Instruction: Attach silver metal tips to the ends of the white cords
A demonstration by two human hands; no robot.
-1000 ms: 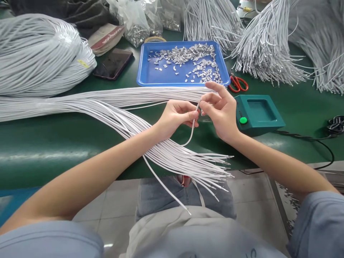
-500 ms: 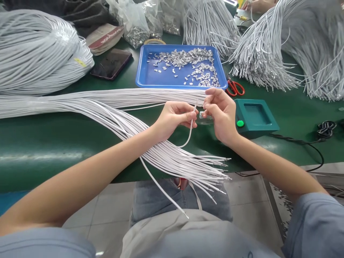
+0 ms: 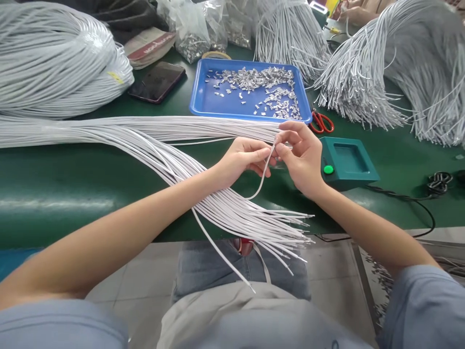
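Observation:
My left hand [image 3: 244, 157] pinches a single white cord [image 3: 262, 177] near its upper end, and the cord curves down toward the bundle of white cords [image 3: 189, 174] fanned across the green table [image 3: 72, 194]. My right hand [image 3: 301, 155] meets it at the cord's tip, fingers closed there; whether a small metal clip is between them I cannot tell. Behind the hands lies a blue tray [image 3: 207, 102] scattered with small silver metal clips [image 3: 261, 80]. A teal box with a green button [image 3: 347, 160] stands just right of my right hand.
Red-handled scissors [image 3: 321, 121] lie by the tray. A dark phone [image 3: 158, 81], bags of clips [image 3: 192, 34], a big cord coil [image 3: 54, 63] and heaps of cut cords [image 3: 381, 72] ring the table. A black cable [image 3: 417, 201] trails right. Another person's hands [image 3: 354, 12] are at the far edge.
My right hand dropped its raised forefinger and closed in on the cord's tip beside my left hand. The view shifted slightly.

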